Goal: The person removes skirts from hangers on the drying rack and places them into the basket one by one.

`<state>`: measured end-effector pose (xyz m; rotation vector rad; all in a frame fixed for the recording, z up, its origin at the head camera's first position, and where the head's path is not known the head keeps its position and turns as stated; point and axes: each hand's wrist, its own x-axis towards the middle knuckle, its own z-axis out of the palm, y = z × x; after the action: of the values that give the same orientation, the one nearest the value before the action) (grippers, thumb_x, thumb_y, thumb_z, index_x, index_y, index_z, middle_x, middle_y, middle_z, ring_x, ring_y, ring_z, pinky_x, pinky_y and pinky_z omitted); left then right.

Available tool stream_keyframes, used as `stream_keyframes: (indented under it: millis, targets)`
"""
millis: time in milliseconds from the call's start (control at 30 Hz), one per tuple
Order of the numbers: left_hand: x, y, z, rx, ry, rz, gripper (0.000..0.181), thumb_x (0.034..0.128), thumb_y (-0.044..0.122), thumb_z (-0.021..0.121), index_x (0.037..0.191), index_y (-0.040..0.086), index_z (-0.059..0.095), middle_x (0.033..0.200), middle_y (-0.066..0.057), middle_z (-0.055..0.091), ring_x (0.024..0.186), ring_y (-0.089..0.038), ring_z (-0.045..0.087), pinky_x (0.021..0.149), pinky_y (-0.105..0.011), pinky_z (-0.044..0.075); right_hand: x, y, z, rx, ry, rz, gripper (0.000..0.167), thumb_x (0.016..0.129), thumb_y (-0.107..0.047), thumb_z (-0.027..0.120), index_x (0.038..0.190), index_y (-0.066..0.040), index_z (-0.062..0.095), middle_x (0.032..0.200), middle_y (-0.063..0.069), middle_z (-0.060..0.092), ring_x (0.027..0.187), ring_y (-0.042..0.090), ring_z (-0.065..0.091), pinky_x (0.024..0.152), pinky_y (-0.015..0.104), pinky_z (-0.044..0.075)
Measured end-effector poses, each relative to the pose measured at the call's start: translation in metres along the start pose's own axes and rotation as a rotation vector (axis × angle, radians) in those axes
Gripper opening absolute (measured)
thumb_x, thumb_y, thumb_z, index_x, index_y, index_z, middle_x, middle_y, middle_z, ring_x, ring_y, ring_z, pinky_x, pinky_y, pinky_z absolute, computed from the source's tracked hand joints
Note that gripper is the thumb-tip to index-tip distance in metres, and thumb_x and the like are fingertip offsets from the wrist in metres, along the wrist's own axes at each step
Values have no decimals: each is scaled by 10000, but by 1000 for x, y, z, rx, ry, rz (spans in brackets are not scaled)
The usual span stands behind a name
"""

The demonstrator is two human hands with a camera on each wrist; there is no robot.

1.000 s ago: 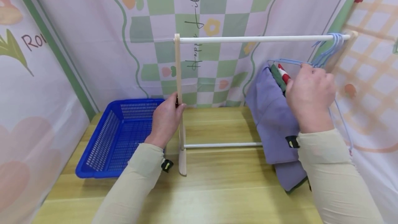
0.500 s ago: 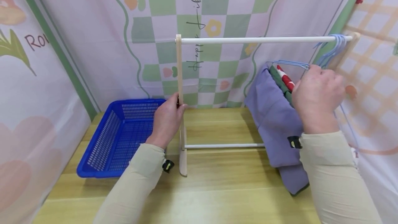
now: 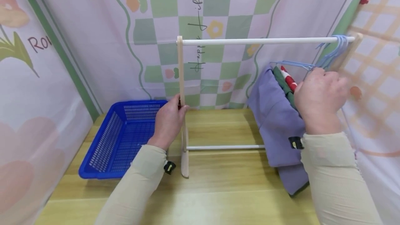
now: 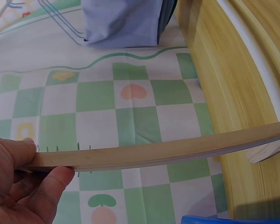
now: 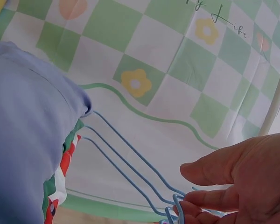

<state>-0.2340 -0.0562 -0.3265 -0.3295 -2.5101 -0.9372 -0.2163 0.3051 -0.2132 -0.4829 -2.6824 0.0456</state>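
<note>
My left hand (image 3: pixel 168 122) grips the left wooden post of a small clothes rack (image 3: pixel 181 72); the left wrist view shows thumb and fingers on either side of the post (image 4: pixel 144 156). At the rack's right end, several blue wire hangers (image 3: pixel 339 46) hook over the white top rail. A purple garment (image 3: pixel 275 124), a green garment (image 3: pixel 282 83) and a red-and-white garment (image 3: pixel 289 79) hang there close together. My right hand (image 3: pixel 322 100) touches the hangers (image 5: pixel 130 163) just below their hooks, its thumb held apart from the wires. Its remaining fingers are partly hidden.
A blue plastic basket (image 3: pixel 100 145) stands on the wooden table (image 3: pixel 218 197), left of the rack and partly behind my left arm. The rack's white lower rail (image 3: pixel 225 147) runs near the tabletop. A patterned cloth backdrop (image 3: pixel 215 2) surrounds the back and sides.
My right hand has shifted slightly to the right beside the hangers, showing more of the green and red-and-white garments. My left hand keeps its place on the post.
</note>
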Motion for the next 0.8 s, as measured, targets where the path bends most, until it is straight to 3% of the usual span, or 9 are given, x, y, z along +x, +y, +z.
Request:
stream_keyframes:
  millis: [167,333,567,800]
  targets:
    - [-1,1,-1,-18,-5,-6,341,1056,231,641,1337,39,619,1096,-132,754,877,-251,730,715,-385,614,-1,0,1,41,25,19,436,962,-173,414,1099,238,456,1105,515,470,1073,643,438,902,688,360]
    - [-3,0,-1,-30,-1,-8,328,1060,232,633,1332,49,623,1100,-128,752,884,-249,727,713,-387,611,-1,2,1,83,2,36,431,928,-140,417,1127,237,475,1143,533,454,1083,662,449,846,713,396]
    - [-4,0,-1,-28,6,15,320,1060,232,631,1317,41,628,1093,-135,753,883,-251,728,708,-389,608,-3,7,1,113,-39,19,340,920,-128,459,1088,163,507,1113,509,457,1018,638,456,751,705,433]
    - [-4,-1,0,-32,8,12,320,1059,224,635,1322,41,624,1087,-134,754,880,-256,727,708,-396,607,-7,8,1,143,-16,8,334,941,-131,435,1142,113,542,1106,482,470,1001,642,466,719,723,431]
